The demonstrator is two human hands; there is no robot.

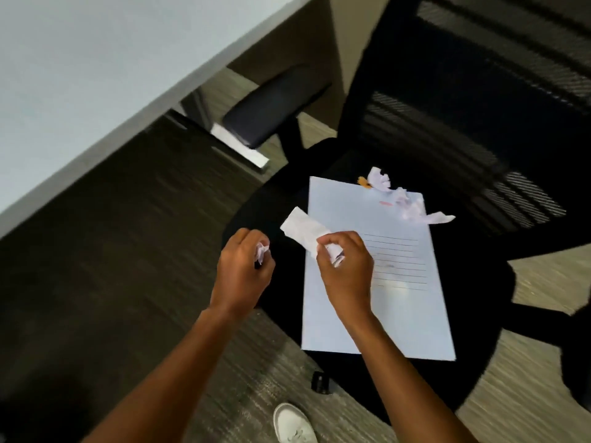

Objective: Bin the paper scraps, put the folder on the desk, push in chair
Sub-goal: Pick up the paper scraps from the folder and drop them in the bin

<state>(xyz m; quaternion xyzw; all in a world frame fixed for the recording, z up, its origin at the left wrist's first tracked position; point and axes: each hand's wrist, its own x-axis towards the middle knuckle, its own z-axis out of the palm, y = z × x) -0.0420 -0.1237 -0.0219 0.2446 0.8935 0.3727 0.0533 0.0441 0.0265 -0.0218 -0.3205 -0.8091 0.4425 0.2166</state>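
At far left, I see the pale grey desk top. My left hand is curled round one small crumpled white scrap; my right hand pinches one longer creased white strip. One pale blue paper folder lies flat on the black mesh office chair, long axis toward the backrest. About three blurred crumpled scraps sit at its far edge.

A pale grey counter slants across the upper left, its underside in deep shadow. The floor is grey-brown wood-grain planking, bright at the right and lower middle, dark beneath the counter. A beige wall strip shows at top centre. Soft overhead light casts broad shadows on the floor.
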